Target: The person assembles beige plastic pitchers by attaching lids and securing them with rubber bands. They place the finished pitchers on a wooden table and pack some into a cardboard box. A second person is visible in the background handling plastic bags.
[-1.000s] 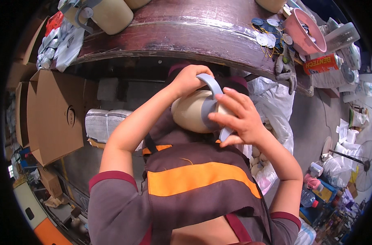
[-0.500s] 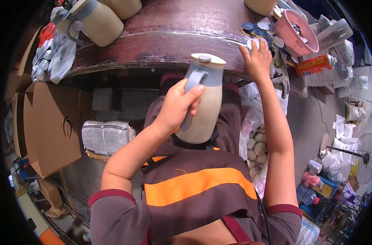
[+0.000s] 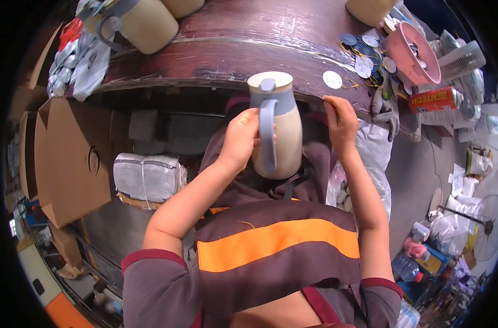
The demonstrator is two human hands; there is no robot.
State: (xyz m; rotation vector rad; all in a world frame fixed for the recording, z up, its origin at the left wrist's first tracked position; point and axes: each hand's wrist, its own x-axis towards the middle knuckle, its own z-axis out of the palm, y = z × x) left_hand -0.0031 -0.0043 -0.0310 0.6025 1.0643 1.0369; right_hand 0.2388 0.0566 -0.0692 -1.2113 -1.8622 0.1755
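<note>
A cream jug (image 3: 287, 134) with a grey-blue collar and handle is upright above my lap. My left hand (image 3: 241, 136) is closed on its left side by the handle, with fingertips showing behind the handle. My right hand (image 3: 344, 123) is at the table's near edge, right of the jug and apart from it. Its fingers are bent and drawn together; whatever they hold, if anything, is hidden. A white round tag (image 3: 332, 80) with yellow string lies just beyond these fingers, near the edge of the dark red table (image 3: 243, 46).
More cream jugs (image 3: 145, 27) stand at the far left. Round tags (image 3: 363, 66) lie beside a pink basin (image 3: 428, 68) at the right, near a grey glove (image 3: 385, 104) and an orange-red can (image 3: 436, 100). Below left are a cardboard box (image 3: 71, 164) and a tied bundle (image 3: 147, 177).
My right hand has drawn back from the tags to the table's edge, its fingers bending. One white tag now lies closer to the edge. The jug has turned and its base has risen.
</note>
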